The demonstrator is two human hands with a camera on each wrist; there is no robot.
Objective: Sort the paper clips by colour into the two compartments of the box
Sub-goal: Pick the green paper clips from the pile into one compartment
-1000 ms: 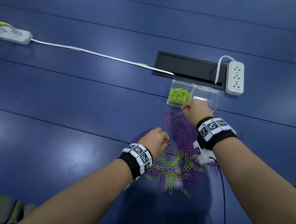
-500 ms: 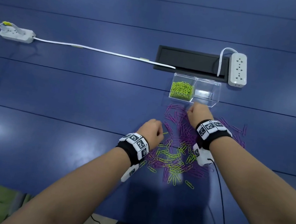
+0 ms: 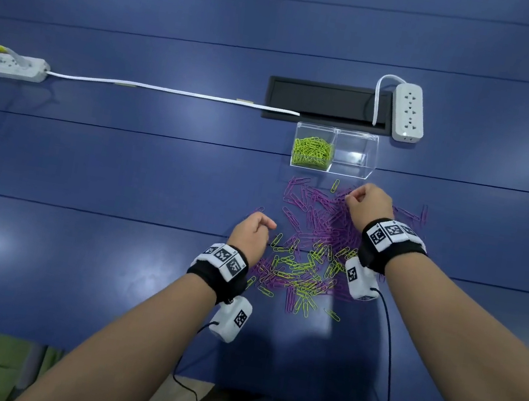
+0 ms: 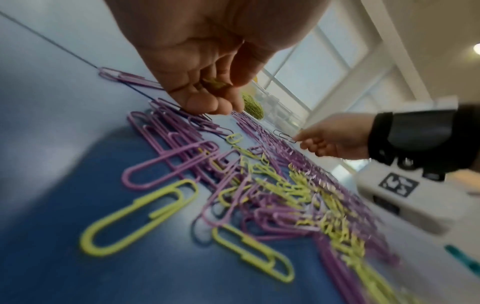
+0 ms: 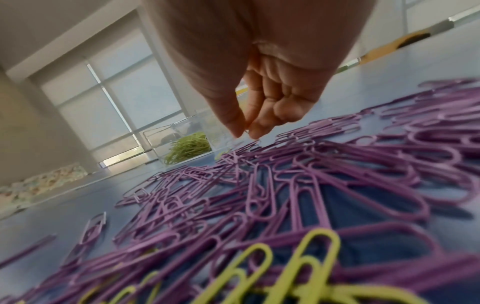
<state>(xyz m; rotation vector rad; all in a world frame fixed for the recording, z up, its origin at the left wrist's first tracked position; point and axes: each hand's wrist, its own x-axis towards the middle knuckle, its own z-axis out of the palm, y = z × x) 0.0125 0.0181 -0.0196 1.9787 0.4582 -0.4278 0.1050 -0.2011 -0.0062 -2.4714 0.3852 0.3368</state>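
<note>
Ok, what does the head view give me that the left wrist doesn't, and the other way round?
Head only: the box has an empty right compartment; two power strips lie behind it. Left wrist only: green clips tucked in the curled left hand, and one clip pinched by the right hand. Both: the mixed purple and green pile.

box: clear glossy plastic | paper clips: smooth coated | table: blue, slight sheen

bare forearms | black wristbands | white tagged camera boxes | black cables
</note>
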